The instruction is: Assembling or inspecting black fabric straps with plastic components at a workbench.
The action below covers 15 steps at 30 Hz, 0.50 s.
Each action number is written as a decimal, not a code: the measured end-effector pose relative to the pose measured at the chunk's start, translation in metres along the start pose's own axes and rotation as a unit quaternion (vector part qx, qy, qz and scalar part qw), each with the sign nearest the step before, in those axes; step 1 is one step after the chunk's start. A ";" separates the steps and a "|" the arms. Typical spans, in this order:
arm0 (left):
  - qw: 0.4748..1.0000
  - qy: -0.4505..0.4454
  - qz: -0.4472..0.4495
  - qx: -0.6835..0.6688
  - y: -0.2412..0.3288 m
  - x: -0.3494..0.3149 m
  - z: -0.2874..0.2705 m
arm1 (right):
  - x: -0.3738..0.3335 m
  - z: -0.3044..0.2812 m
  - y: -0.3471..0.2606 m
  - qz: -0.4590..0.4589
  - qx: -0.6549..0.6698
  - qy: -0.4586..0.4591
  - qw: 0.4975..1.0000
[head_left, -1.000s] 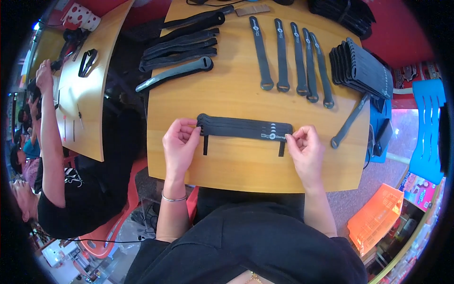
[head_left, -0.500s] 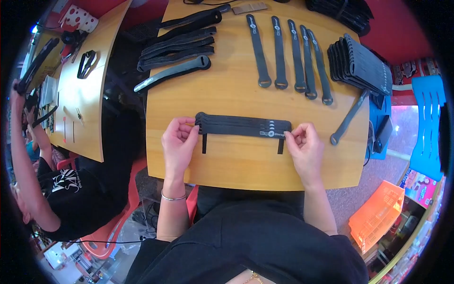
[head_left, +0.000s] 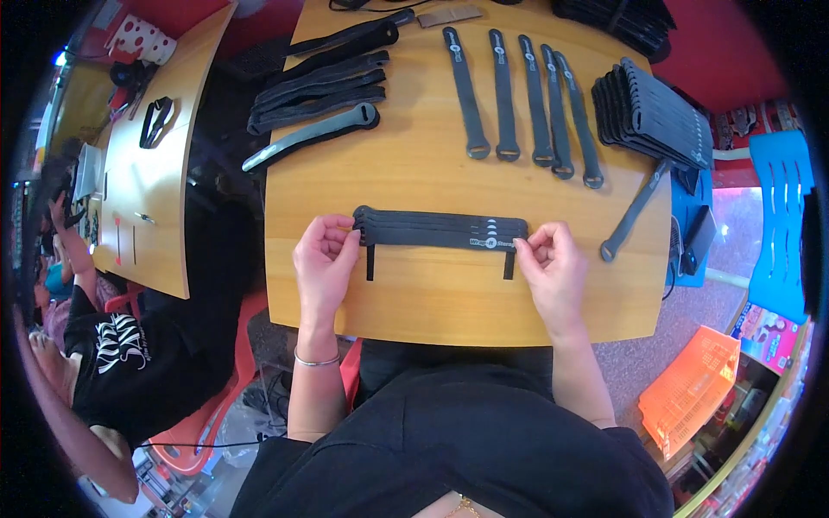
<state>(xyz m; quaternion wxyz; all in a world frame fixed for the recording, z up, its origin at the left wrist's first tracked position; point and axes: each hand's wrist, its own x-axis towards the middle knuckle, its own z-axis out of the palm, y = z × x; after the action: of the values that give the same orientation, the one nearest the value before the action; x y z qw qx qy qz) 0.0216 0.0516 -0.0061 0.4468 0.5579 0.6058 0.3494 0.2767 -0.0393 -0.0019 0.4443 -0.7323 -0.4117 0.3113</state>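
A fanned stack of dark grey hook-and-loop straps point(head_left: 423, 230) lies crosswise on the wooden table in front of me. Each strap has a rounded end with a slot. My left hand point(head_left: 323, 263) pinches the slotted end of the stack between thumb and fingers. At the other end my right hand point(head_left: 553, 269) pinches the corner of the straps. Two narrow black strips, one on the left point(head_left: 370, 264) and one on the right point(head_left: 509, 267), stick out from beneath the stack toward me.
Several single straps point(head_left: 503, 104) lie spread at the back, with a loose strap point(head_left: 636, 212) at right. A thick strap pile point(head_left: 654, 116) sits back right, folded black straps point(head_left: 319, 95) back left. An orange basket point(head_left: 689, 388) stands lower right. Another person point(head_left: 147, 354) works at left.
My hands keep their pinch on the strap stack, almost unmoved. The person at left has shifted posture, and the dark strap held up there has come down.
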 end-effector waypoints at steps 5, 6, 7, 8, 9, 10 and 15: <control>1.000 0.005 0.000 0.000 0.001 -0.001 0.001 | -0.001 0.002 0.003 -0.014 -0.006 0.017 1.000; 1.000 0.003 0.004 -0.001 0.000 -0.001 0.001 | -0.001 0.001 0.002 -0.008 -0.008 0.012 1.000; 1.000 0.001 0.007 -0.002 0.000 -0.001 0.000 | -0.002 0.000 0.002 -0.001 -0.010 0.007 1.000; 1.000 0.000 0.007 -0.002 -0.001 -0.001 0.001 | -0.001 0.000 0.002 -0.001 -0.010 0.008 1.000; 1.000 0.003 0.011 0.007 -0.001 -0.001 0.001 | -0.001 0.001 0.001 -0.010 -0.016 0.010 1.000; 1.000 0.005 0.014 0.016 -0.001 0.000 0.001 | -0.001 0.001 0.001 -0.019 -0.022 0.011 1.000; 1.000 0.006 0.009 0.007 -0.001 -0.001 0.000 | -0.001 0.001 -0.002 -0.018 -0.020 0.008 1.000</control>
<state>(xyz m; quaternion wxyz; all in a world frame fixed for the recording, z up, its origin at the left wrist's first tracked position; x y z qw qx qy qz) 0.0215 0.0504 -0.0072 0.4366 0.5640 0.6059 0.3524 0.2743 -0.0396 -0.0003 0.4384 -0.7359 -0.4275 0.2888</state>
